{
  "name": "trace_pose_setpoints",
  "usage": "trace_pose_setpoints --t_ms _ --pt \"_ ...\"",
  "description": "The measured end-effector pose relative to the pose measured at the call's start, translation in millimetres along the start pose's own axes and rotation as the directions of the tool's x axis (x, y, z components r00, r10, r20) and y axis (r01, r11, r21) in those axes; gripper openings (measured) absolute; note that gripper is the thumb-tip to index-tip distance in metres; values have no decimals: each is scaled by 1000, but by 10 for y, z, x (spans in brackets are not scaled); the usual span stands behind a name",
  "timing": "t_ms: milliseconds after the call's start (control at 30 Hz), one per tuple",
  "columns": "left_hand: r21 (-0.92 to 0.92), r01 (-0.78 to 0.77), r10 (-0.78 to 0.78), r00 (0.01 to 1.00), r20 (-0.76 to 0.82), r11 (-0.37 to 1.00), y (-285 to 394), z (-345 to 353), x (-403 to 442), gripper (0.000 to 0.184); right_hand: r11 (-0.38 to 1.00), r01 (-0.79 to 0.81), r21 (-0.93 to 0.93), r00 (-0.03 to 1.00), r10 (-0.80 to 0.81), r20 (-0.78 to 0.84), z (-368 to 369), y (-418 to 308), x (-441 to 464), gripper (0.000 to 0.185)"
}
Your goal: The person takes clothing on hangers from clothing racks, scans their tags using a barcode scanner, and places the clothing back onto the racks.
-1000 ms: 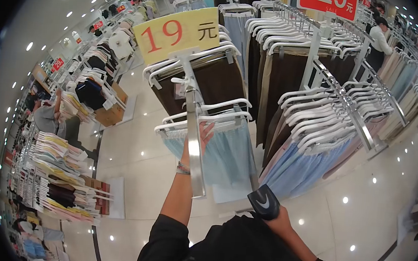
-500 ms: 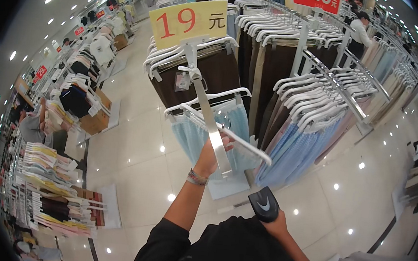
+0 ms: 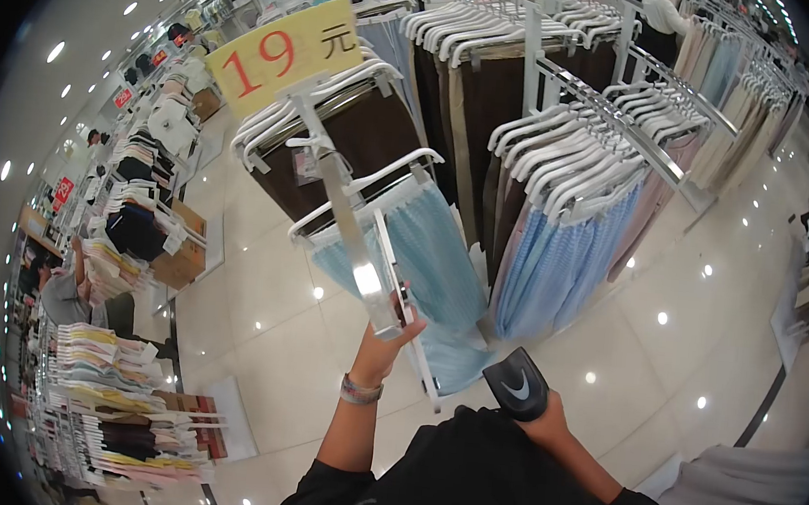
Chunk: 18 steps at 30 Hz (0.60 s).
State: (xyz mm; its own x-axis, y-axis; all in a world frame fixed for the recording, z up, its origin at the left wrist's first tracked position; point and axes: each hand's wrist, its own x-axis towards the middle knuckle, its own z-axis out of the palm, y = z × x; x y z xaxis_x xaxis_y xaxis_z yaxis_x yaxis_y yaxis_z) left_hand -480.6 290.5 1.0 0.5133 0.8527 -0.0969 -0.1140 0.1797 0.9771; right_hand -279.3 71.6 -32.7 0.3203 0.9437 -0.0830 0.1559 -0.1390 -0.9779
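Note:
My left hand [image 3: 380, 354] is closed on a white hanger [image 3: 421, 363] at the front end of the metal display arm [image 3: 352, 248]. The hanger is turned steeply, and a light blue pleated garment [image 3: 433, 255] hangs beside it. Another white hanger [image 3: 392, 173] with the same blue cloth sits behind it on the arm. My right hand [image 3: 548, 424], low in front of my black top, grips a dark handheld barcode scanner [image 3: 516, 384]. Its handle is mostly hidden behind the head of the scanner.
A yellow price sign [image 3: 285, 57] tops the display arm. Dark trousers [image 3: 479, 115] and blue checked garments [image 3: 568, 257] hang on racks to the right. A crouching person [image 3: 69, 295] is at the left racks; another person [image 3: 663, 15] stands at the back right.
My left hand has drawn the hanger toward me and down to the arm's end, swinging it from crosswise to steep. The view has shifted slightly; my right hand still holds the scanner.

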Motion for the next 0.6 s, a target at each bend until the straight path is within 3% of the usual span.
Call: trace_pose_setpoints --t_ms 167,300,367,400,600 --pt "69 30 -30 1000 8 997 -3 347 -99 63 995 -37 93 998 40 -38 -450 132 -30 58" --pt "255 -99 79 993 87 962 83 731 -236 62 996 27 87 997 -21 -73 -901 272 -46 47" --pt "125 -190 181 980 77 974 70 943 -279 63 995 40 90 996 -33 -80 -1133 336 -48 44" --pt "-173 -95 106 993 57 980 121 1130 -330 70 995 50 92 996 -42 -84 -1241 382 -50 43" --pt "-389 -111 158 983 90 915 270 1702 -386 87 979 24 201 1000 -21 -18 -1835 565 -76 43"
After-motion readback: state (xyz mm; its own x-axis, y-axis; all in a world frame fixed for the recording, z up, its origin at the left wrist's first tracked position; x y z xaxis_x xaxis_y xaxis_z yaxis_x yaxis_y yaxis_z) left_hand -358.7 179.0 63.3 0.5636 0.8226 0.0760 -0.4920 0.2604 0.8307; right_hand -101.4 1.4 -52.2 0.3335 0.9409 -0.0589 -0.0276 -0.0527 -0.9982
